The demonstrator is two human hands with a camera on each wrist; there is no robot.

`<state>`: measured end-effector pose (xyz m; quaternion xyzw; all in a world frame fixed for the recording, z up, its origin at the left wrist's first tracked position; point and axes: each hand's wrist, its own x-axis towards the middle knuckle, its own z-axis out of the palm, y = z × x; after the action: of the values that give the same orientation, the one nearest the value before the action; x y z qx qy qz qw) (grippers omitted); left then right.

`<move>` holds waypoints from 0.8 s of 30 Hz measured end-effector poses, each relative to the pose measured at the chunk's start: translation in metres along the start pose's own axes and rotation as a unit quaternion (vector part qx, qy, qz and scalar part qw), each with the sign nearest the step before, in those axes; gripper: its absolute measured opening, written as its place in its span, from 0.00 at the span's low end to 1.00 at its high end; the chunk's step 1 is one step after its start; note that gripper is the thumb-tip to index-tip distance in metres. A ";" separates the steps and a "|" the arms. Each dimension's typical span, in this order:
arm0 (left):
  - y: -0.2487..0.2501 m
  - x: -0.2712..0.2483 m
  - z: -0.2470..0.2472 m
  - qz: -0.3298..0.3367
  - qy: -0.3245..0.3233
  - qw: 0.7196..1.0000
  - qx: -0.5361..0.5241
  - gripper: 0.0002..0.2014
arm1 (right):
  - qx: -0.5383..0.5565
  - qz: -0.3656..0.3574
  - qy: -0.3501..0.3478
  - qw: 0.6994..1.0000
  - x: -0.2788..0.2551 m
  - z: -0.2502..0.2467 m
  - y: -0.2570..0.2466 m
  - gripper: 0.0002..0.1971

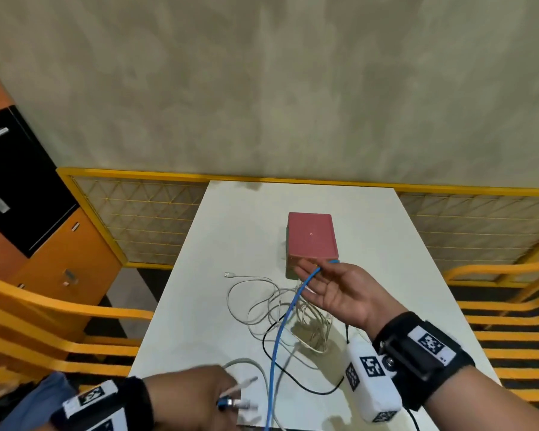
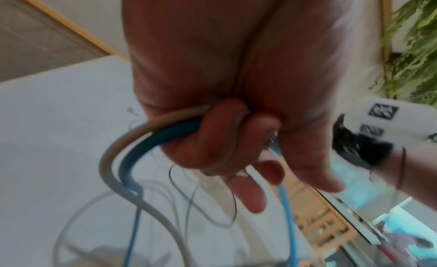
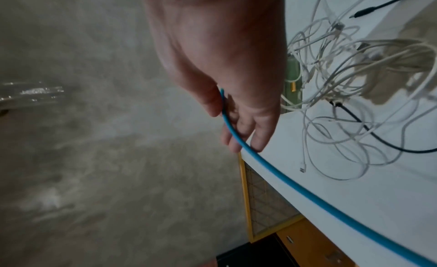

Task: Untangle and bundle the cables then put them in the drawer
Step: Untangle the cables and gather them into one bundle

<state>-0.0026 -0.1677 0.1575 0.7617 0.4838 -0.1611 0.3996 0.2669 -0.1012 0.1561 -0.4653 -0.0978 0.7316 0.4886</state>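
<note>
Cables everywhere on the white table (image 1: 218,231)! One blue cable (image 1: 277,334) runs up the middle of the head view, from the bottom edge to the centre right, strung between both hands. Right hand (image 1: 336,290), palm up at centre right with a camera band on the wrist, pinches the blue cable between thumb and fingers; the other fingers stay relaxed and spread. Left hand (image 1: 193,396), bottom centre, is clenched round several cable ends: the left wrist view shows one blue strand and one grey cable (image 2: 111,155) curling out of the fist, and the head view shows white plugs (image 1: 243,396) poking out beside the knuckles; how many, I cannot tell.

Between the two hands, mid-frame, lies a loose tangle of thin white cables (image 1: 280,309) on the table, loops overlapping, too knotted to count. One USB plug (image 1: 229,275) sticks out at the tangle's upper left. One black cable (image 1: 296,382) loops through the lower part of the pile.

One red box (image 1: 311,237) sits on the table just above the right hand. Orange cabinet drawers (image 1: 72,262) stand at the left of frame, well apart from the cables.
</note>
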 end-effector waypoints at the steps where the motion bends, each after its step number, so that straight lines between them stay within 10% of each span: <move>1: -0.003 0.001 -0.010 0.015 -0.014 0.997 -0.077 0.18 | -0.012 0.006 -0.004 1.000 -0.001 0.001 0.005 0.09; 7: 0.037 0.039 -0.052 0.107 0.232 0.885 -0.388 0.13 | -0.066 0.045 -0.043 0.996 -0.012 0.008 0.039 0.06; 14: 0.060 0.085 -0.029 0.110 0.269 0.910 -0.295 0.11 | -0.048 0.065 -0.063 0.995 -0.018 0.010 0.048 0.13; 21: 0.042 0.060 0.009 0.130 0.061 0.964 -0.224 0.13 | -0.039 0.044 -0.011 0.998 -0.008 -0.006 0.017 0.07; 24: 0.028 0.053 0.015 0.102 0.083 0.957 -0.258 0.11 | -0.127 0.049 -0.019 0.991 -0.010 -0.012 0.015 0.06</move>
<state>0.0493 -0.1532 0.1273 0.6886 0.4604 0.0748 0.5553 0.2677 -0.1205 0.1462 -0.5136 -0.1760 0.7450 0.3874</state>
